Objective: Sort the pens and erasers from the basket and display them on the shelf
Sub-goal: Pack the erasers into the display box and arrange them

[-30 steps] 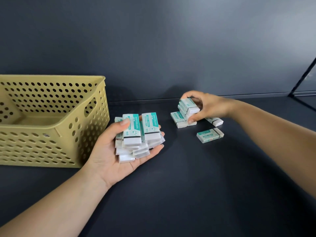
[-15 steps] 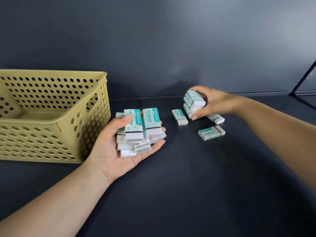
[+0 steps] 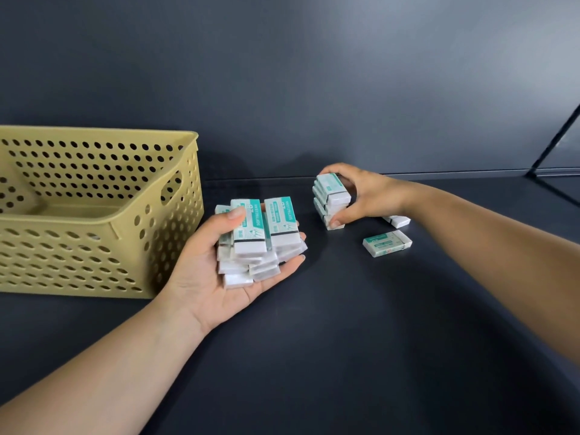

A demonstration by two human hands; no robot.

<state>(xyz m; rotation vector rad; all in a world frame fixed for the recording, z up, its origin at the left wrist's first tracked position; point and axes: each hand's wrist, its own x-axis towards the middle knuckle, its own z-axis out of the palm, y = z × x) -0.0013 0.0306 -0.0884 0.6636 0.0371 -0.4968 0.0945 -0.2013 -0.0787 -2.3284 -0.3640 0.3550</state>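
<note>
On shelf (image 3: 345, 356), left hand (image 3: 219, 277) cupped, right hand (image 3: 367, 196) clawed

Left hand (image 3: 219, 277) cradles erasers (image 3: 260, 240); right hand (image 3: 370, 196) grips stacked erasers (image 3: 331, 199).

A dark grey back wall (image 3: 314, 73) stood behind everything, plain and matte, with a softer, lighter patch of reflected light toward its upper right. At the far right edge a thin dark diagonal bar (image 3: 555, 142) leaned down from the top toward the base of the wall, and it met a narrow horizontal rail (image 3: 558, 172) there.
</note>
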